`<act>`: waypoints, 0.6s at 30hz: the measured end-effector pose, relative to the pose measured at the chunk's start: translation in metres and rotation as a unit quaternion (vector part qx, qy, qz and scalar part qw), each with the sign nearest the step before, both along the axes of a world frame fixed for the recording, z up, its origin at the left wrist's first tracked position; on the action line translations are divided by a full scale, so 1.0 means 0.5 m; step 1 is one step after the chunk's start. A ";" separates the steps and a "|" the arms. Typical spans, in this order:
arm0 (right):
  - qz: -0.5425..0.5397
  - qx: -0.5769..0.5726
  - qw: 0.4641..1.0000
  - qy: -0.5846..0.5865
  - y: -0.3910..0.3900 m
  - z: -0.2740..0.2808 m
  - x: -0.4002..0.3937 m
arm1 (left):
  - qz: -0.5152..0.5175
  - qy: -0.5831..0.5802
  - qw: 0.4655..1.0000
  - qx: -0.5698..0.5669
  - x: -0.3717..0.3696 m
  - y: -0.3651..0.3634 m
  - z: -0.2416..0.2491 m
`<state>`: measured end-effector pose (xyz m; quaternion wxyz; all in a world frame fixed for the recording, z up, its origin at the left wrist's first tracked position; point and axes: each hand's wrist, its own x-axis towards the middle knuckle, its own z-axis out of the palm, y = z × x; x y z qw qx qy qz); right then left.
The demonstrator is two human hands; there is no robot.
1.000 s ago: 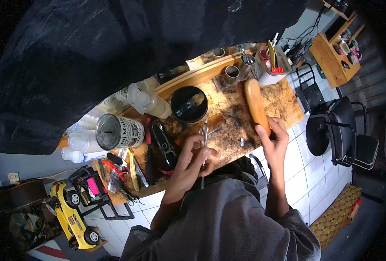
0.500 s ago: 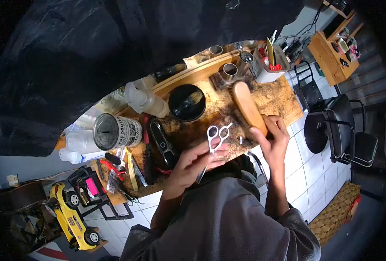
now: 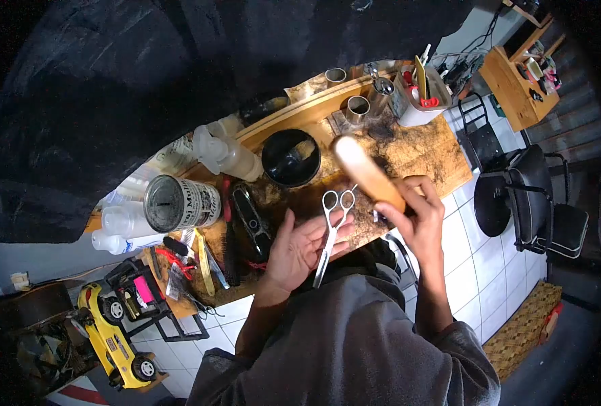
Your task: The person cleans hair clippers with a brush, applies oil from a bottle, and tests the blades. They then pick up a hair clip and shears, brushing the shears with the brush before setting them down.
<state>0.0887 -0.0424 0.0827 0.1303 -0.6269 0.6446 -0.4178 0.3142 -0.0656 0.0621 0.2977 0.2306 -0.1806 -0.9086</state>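
Silver hair scissors (image 3: pixel 327 247) lie across the fingers of my left hand (image 3: pixel 299 252). Its palm faces up with the fingers loosely spread, and the loops point away from me, the blades towards my body. My right hand (image 3: pixel 419 216) grips the near end of a wooden-backed brush (image 3: pixel 365 169), whose far end is smeared by motion. The brush is over the hair-strewn wooden counter (image 3: pixel 432 152); its bristle side is hidden. Close to my left hand lies a black hair clipper (image 3: pixel 251 222). A black bowl (image 3: pixel 280 177) holding a dark brush stands beyond it.
A label-wrapped tin (image 3: pixel 202 205) and a pump bottle (image 3: pixel 236 159) stand on the left. Combs and a yellow-handled razor (image 3: pixel 204 264) lie near the front. A metal cup (image 3: pixel 357 109) and a tool tub (image 3: pixel 429 111) stand at the back. A black chair (image 3: pixel 530 186) is to the right.
My left hand has opened out, turning its palm up beneath the scissors. The wooden brush has swung to the left in my right hand, which has shifted slightly left.
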 end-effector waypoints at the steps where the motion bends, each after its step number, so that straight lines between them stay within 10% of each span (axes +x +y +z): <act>1: -0.024 0.013 0.999 -0.041 -0.002 0.012 0.003 | 0.005 -0.005 1.000 -0.006 0.000 0.002 0.002; 15: 0.324 0.128 0.935 -0.069 0.039 -0.002 -0.022 | 0.036 0.009 0.999 0.026 0.025 -0.041 -0.007; 18: 0.227 0.126 0.959 -0.117 0.035 0.003 -0.014 | 0.037 -0.057 0.997 -0.024 0.014 -0.031 -0.016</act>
